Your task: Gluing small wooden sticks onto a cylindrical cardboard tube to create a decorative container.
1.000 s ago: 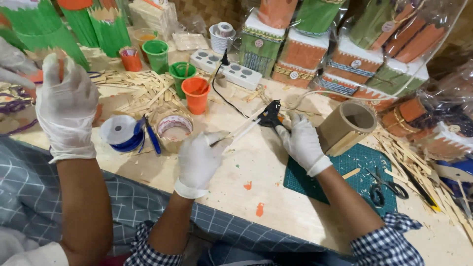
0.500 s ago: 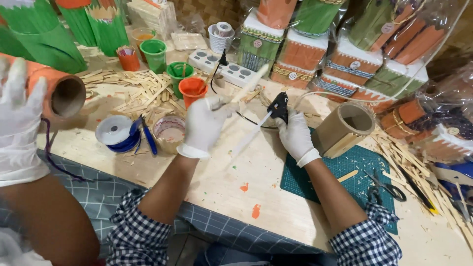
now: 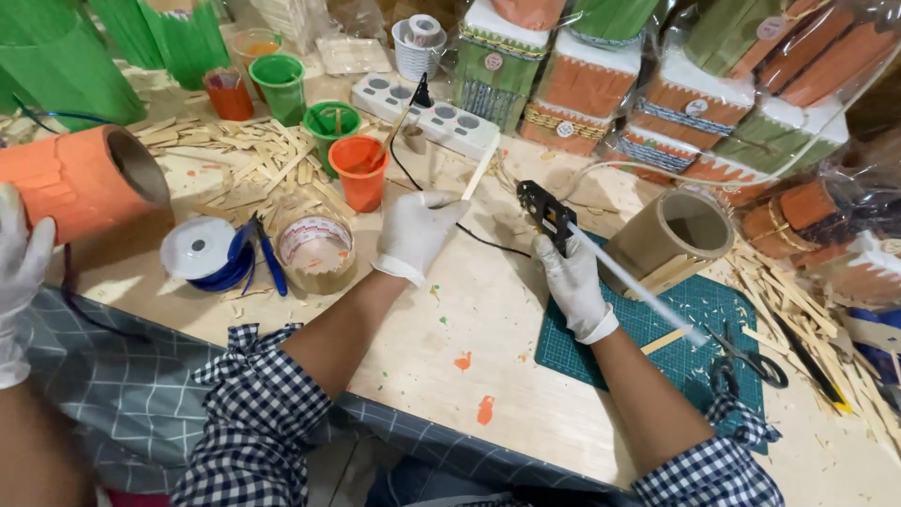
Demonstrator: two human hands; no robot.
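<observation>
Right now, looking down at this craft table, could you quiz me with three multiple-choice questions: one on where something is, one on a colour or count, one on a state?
1. Where do the black-handled scissors lie?
A. on the dark green cutting mat
B. inside the orange plastic cup
C. on the white power strip

2. What colour are the gloves on both hands?
A. blue
B. white
C. black

3. What is the right hand doing?
A. resting flat and empty
B. gripping the black hot glue gun
C. holding the roll of clear tape

Answers:
1 A, the scissors rest at the mat's right edge.
2 B, the left hand, pinching a flat wooden stick, and the right hand both wear white gloves.
3 B, its fingers wrap the gun, with a white glue stick trailing from the back.
</observation>
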